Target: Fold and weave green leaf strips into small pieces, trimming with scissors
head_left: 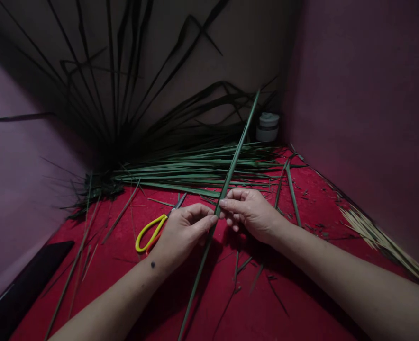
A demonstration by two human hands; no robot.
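Observation:
A long green palm leaf strip (236,154) runs slantwise from the lower middle up toward the back wall. My left hand (191,225) pinches it between thumb and fingers. Just above and to the right, my right hand (245,208) grips the same strip, its thumb and fingertips closed on it. The two hands almost touch. Scissors with yellow and orange handles (149,234) lie on the red floor covering, partly hidden behind my left hand and wrist. Behind both hands rests a pile of long green leaf strips (181,168).
Tall dark leaves (119,94) fan up against the back wall. A white lidded container (268,127) stands in the back right corner. Pale thin sticks (376,232) lie along the right wall. A black flat object (28,284) is at left. Leaf scraps litter the red surface (259,312).

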